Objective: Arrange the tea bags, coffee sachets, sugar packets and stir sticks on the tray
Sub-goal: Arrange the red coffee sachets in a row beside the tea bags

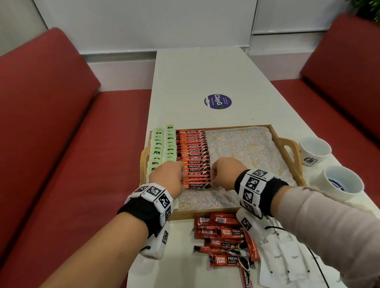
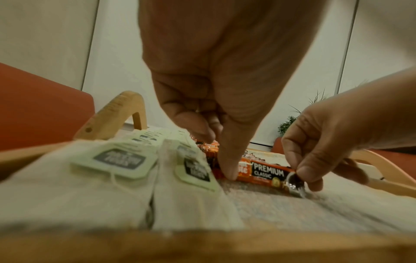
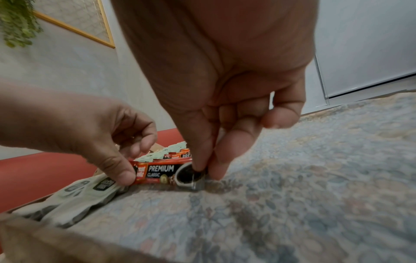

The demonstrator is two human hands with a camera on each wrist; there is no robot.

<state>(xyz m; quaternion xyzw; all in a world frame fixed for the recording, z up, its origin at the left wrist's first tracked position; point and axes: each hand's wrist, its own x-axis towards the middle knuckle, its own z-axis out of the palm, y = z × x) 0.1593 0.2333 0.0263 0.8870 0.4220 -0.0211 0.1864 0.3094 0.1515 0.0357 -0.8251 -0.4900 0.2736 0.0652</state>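
Loose coffee sachets (image 1: pixel 223 239) and sugar packets (image 1: pixel 284 259) lie on table (image 1: pixel 201 74) before tray (image 1: pixel 287 149).
Left hand (image 1: pixel 168 175) and right hand (image 1: pixel 225 171), fingers curled, pinch opposite ends of coffee sachet (image 2: pixel 265 173) reading "PREMIUM CLASSIC", on tray cloth at near end of sachet row (image 1: pixel 193 152), beside tea bags (image 1: pixel 162 146).

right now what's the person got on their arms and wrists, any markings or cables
Both hands are bare. Each wrist carries a black band topped by a ring of white blocks printed with black square fiducial markers, with a white camera housing hanging beneath. The right wrist has a matching marker ring, a thin black cable trailing back, and a pale pinkish-beige sleeve. The left forearm is bare.
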